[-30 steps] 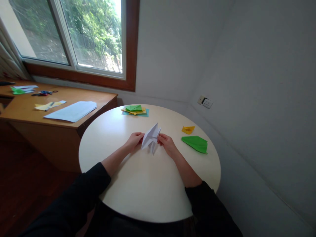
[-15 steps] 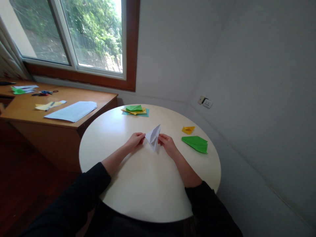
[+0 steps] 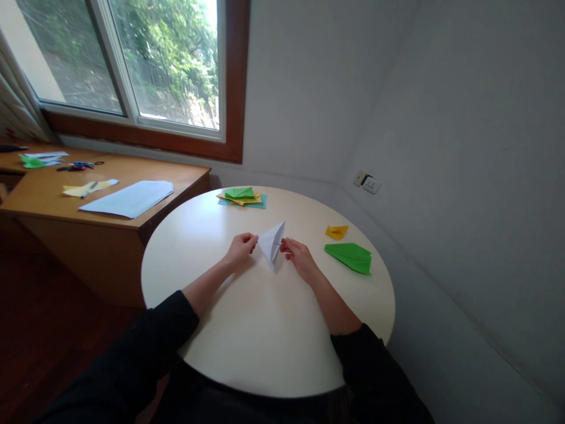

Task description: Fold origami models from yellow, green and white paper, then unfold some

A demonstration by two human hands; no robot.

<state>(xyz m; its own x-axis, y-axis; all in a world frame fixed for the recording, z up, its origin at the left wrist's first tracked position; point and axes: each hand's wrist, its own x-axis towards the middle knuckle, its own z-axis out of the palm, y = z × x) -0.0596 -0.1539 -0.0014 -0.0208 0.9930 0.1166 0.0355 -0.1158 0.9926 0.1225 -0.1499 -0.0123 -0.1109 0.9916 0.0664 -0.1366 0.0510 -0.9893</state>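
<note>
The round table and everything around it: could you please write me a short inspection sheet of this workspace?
Surface: round cream table, bare in front of the person.
Job's things: folded white paper, pointed, held up between both hands above the table.
Clutter: green paper plane and small yellow fold to the right; stack of coloured sheets at the far edge.
Grippers: left hand pinches the paper's left edge; right hand pinches its right edge.
Cables: nothing seen; a wall socket sits behind the table.
Surroundings: wooden desk on the left with a pale blue sheet, scissors and paper scraps; window above it.
</note>
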